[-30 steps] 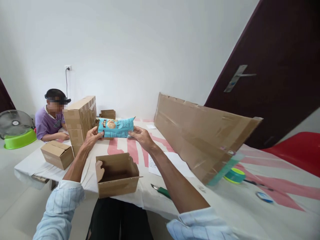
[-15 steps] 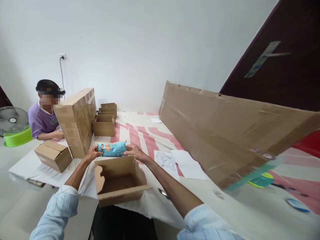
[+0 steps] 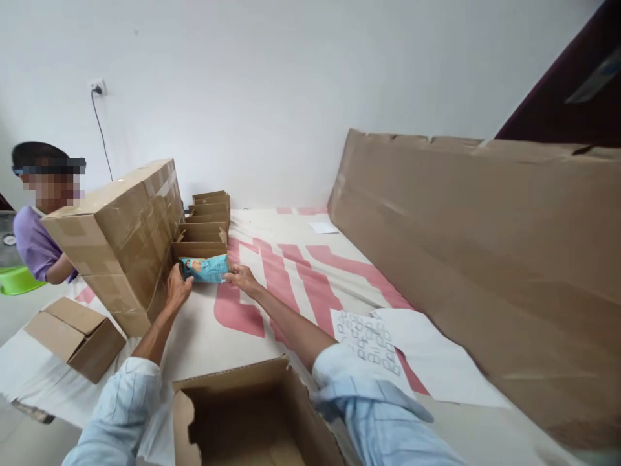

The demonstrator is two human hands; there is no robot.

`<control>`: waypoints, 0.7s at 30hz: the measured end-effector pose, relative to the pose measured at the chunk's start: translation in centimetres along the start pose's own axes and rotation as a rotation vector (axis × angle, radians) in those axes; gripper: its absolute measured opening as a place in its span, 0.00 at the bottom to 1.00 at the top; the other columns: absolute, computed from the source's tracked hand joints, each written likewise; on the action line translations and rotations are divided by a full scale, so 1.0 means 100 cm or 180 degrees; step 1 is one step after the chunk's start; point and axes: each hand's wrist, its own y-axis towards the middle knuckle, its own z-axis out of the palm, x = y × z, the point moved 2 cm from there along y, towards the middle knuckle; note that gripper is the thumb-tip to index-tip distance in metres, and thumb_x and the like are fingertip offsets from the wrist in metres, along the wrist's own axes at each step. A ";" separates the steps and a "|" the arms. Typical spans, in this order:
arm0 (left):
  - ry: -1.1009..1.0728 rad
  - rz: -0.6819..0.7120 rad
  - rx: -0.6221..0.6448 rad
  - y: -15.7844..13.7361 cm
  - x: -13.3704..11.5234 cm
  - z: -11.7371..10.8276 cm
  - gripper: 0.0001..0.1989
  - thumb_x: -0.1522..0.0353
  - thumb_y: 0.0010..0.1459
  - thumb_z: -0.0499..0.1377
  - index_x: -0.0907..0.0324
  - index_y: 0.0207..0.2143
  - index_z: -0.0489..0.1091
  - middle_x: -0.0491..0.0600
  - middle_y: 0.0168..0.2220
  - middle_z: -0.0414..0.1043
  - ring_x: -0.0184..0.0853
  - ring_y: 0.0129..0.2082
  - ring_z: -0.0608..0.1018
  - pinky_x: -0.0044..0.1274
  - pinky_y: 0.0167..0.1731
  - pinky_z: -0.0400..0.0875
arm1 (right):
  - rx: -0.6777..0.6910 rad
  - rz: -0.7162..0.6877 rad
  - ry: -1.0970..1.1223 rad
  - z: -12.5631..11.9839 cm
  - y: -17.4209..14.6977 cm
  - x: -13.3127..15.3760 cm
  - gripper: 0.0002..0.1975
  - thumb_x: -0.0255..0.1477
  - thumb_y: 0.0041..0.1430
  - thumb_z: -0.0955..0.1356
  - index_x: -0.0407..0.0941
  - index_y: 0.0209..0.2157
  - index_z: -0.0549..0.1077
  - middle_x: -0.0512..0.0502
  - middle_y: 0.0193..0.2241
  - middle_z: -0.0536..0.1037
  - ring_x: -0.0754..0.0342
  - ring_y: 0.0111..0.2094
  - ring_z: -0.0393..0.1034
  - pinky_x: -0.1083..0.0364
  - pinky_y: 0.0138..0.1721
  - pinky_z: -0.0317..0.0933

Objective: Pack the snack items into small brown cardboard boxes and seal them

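Observation:
A blue printed snack packet [image 3: 206, 268] is stretched level between my two hands, in front of the nearest box in a row of open cardboard boxes [image 3: 200, 241]. My left hand [image 3: 177, 285] is closed on its left end, close to the stacked cartons. With fingertips pinched, my right hand [image 3: 240, 277] grips the right end. Nearer to me, below my forearms, stands an open cardboard box [image 3: 252, 414] with nothing seen inside; its front part is cut off by the frame's lower edge.
Taped cartons [image 3: 129, 239] are stacked at the left, beside a smaller closed carton [image 3: 75, 336]. A person [image 3: 46, 233] sits behind them. A long cardboard panel [image 3: 475, 259] stands along the right. Sheets of paper [image 3: 436, 353] lie on the table cloth.
Both hands have carried the packet forward, away from the near open box and up to the row of boxes. My view has moved closer to the table and turned rightward.

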 end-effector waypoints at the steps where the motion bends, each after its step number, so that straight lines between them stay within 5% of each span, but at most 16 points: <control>1: 0.0120 0.0057 0.0045 -0.002 0.003 0.006 0.30 0.71 0.52 0.71 0.57 0.57 0.73 0.59 0.57 0.75 0.55 0.63 0.71 0.36 0.58 0.69 | 0.0002 0.0060 -0.0013 0.002 0.008 -0.005 0.12 0.36 0.68 0.73 0.41 0.44 0.77 0.48 0.38 0.80 0.55 0.34 0.76 0.53 0.37 0.74; 4: 0.0490 0.0176 0.0320 -0.011 0.013 0.031 0.23 0.71 0.51 0.71 0.57 0.51 0.77 0.57 0.48 0.79 0.52 0.52 0.78 0.37 0.56 0.70 | 0.0010 0.0164 -0.0048 0.006 0.019 -0.017 0.15 0.37 0.71 0.71 0.42 0.51 0.76 0.45 0.45 0.80 0.53 0.39 0.77 0.51 0.40 0.75; 11: 0.0761 0.0441 0.0747 0.007 0.014 0.078 0.25 0.73 0.52 0.70 0.56 0.54 0.77 0.51 0.41 0.79 0.45 0.45 0.79 0.33 0.49 0.72 | -0.0064 -0.0071 -0.0195 -0.026 -0.011 0.007 0.11 0.29 0.50 0.79 0.46 0.35 0.78 0.46 0.36 0.83 0.50 0.35 0.76 0.57 0.31 0.68; 15: 0.0723 0.0455 0.0823 0.030 0.011 0.083 0.24 0.71 0.56 0.70 0.58 0.56 0.76 0.49 0.38 0.77 0.44 0.43 0.80 0.35 0.49 0.73 | 0.0216 -0.0119 -0.0259 -0.056 -0.084 0.036 0.16 0.40 0.54 0.78 0.46 0.40 0.81 0.44 0.40 0.83 0.50 0.32 0.77 0.55 0.29 0.70; 21: 0.0424 0.0293 0.0959 0.063 0.005 0.083 0.16 0.61 0.70 0.64 0.58 0.56 0.73 0.54 0.55 0.76 0.41 0.50 0.80 0.39 0.51 0.79 | 0.0914 -0.0040 -0.0320 -0.087 -0.232 0.058 0.27 0.56 0.63 0.69 0.49 0.48 0.82 0.38 0.43 0.83 0.44 0.43 0.78 0.47 0.44 0.74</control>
